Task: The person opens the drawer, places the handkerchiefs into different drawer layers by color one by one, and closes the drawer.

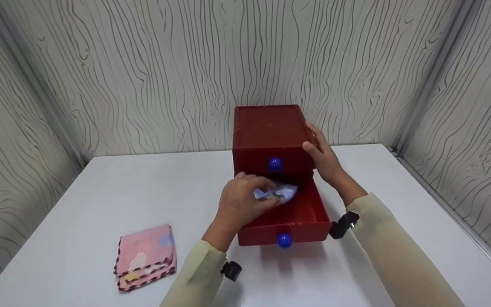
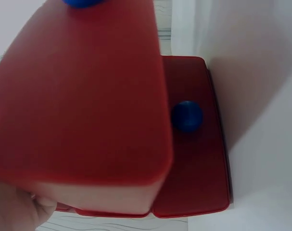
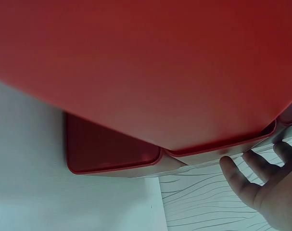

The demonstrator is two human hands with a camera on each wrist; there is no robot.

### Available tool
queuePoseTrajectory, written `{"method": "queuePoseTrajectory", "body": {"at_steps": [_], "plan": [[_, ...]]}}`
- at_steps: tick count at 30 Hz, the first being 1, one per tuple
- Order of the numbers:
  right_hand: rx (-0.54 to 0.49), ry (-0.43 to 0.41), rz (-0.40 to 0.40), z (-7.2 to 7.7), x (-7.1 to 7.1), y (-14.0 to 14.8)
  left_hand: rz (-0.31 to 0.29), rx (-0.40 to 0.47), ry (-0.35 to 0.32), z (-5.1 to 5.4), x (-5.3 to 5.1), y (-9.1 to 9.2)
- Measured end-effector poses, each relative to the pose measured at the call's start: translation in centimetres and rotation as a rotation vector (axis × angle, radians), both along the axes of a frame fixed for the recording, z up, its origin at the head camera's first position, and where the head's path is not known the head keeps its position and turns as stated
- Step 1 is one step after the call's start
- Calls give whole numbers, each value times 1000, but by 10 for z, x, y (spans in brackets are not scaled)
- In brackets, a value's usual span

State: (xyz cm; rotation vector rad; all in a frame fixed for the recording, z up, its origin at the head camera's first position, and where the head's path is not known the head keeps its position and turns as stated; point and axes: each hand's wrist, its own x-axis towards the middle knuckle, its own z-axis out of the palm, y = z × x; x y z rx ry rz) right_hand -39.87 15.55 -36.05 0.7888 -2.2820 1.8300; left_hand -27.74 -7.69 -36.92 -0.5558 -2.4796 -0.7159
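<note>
A folded pink cloth (image 1: pixel 145 256) with a striped edging lies farthest left on the white table (image 1: pixel 164 187), well apart from the fingers and to the left of them.

Next comes the left hand (image 1: pixel 244 196), reaching over the left side of the open red drawer (image 1: pixel 262 235). Its thumb and fingers appear clamped on a pale blue bundle (image 1: pixel 287 192), which sits inside the drawer, between the fingertips and just beyond them. Whether it is cloth or a soft packet I cannot tell. If the pinch takes in only a loose fold, the bundle could slip or come apart.

The red chest (image 1: pixel 267 128) rises behind those fingers, its upper blue knob (image 1: pixel 275 163) just above them and the drawer's own lower blue knob (image 1: pixel 284 240) below. The upper front leaves little headroom, so a steep lift could catch the knuckles or bundle on it. Leaning on the pulled-out drawer could tip the chest forward.

Farthest right, the right hand (image 1: pixel 325 157) rests at the chest's upper right edge, fingers apart and gripping nothing. Too light a touch there could let the chest slide.
</note>
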Motion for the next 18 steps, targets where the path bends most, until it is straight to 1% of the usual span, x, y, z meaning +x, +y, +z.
{"method": "queuePoseTrajectory", "body": {"at_steps": [5,8,11,14,18], "plan": [[10,-9,-3,0,1,0,-18,13,-29,3,4,0],[19,-18,-6,0,3,1,-22,19,-32,2,6,-1],[24,-18,-12,-1,3,1,-32,44,-27,0,9,-3],[19,-15,-14,-1,3,1,-40,70,-33,-1,13,-5],[16,-18,-22,0,2,0,-48,83,-37,1,21,-7]]}}
